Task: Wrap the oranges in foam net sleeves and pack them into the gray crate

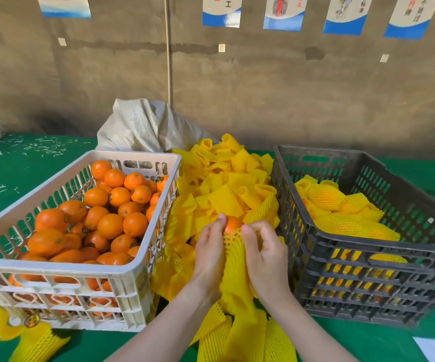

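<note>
Both hands met at the middle of the green bench (15,165), working on a single orange (233,223). The orange sat partly inside a yellow foam net sleeve (234,270), its top bare above the sleeve's mouth, and the rest of the sleeve hung down between the wrists. The left hand (209,250) gripped the sleeve's left side with curled fingers, its thumb reaching up against the fruit. The right hand (264,254) pinched the mouth of the sleeve on the right side, fingers bent tight over the netting. Behind the hands lay a heaped pile of empty sleeves (226,189), filling the space between the two crates. To the left stood a white crate (54,266) loaded with bare oranges (109,226), some carrying small dark stickers. To the right stood the gray crate (347,250), holding several wrapped oranges (341,212) gathered toward its near left side, with more yellow showing through the slots of the front wall. More flat sleeves (36,340) lay on the bench near the front left corner of the white crate. A pale woven sack (143,124) slumped behind the pile, against a drab wall hung with blue-edged posters (284,14).
</note>
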The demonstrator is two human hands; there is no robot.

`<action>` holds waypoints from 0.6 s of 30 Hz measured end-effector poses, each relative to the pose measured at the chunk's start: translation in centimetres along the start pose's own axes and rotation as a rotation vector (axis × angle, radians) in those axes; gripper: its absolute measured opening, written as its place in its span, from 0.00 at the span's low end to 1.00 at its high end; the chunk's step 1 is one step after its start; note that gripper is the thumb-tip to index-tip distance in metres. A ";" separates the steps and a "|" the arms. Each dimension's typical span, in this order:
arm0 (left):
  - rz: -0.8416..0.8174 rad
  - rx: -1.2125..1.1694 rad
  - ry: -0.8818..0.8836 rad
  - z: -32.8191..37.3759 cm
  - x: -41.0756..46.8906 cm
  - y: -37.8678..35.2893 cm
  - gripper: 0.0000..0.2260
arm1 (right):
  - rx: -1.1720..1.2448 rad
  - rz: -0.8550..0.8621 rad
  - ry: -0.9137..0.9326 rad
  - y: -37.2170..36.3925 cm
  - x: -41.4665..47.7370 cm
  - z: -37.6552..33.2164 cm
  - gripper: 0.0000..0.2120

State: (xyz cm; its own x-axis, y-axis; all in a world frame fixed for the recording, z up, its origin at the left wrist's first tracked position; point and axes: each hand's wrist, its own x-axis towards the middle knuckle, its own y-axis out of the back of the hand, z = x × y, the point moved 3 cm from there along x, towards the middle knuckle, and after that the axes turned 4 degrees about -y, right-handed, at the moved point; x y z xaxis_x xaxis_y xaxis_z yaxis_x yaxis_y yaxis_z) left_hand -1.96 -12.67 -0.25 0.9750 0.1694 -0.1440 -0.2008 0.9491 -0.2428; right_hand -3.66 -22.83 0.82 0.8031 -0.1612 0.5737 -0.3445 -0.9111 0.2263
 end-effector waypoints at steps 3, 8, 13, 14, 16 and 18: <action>-0.111 -0.073 0.180 -1.0 -0.7 0.0 0.18 | -0.060 -0.012 0.045 0.7 1.9 0.0 0.20; -0.298 -0.062 0.237 -0.8 -0.7 0.5 0.26 | -0.016 -0.142 -0.100 0.4 2.3 1.3 0.14; -0.563 -0.039 0.212 -1.1 -1.9 1.5 0.36 | 0.244 -0.146 -0.392 0.6 1.8 1.6 0.22; -0.560 -0.054 0.194 -1.3 -2.1 1.6 0.36 | 0.291 -0.122 -0.426 0.7 1.8 1.7 0.25; -0.449 0.029 0.090 -1.5 -2.1 1.7 0.25 | 0.350 -0.068 -0.468 0.6 1.6 1.7 0.30; -0.247 0.299 -0.117 -1.2 -1.9 1.7 0.25 | 0.404 -0.017 -0.505 0.4 1.3 1.7 0.32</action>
State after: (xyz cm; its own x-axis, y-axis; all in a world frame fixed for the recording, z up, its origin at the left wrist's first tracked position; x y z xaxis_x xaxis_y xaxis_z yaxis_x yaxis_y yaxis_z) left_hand -4.22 -11.70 -1.55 0.9982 -0.0603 -0.0018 0.0603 0.9975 0.0360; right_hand -1.94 -24.03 0.29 0.9705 -0.2145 0.1097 -0.1988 -0.9702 -0.1383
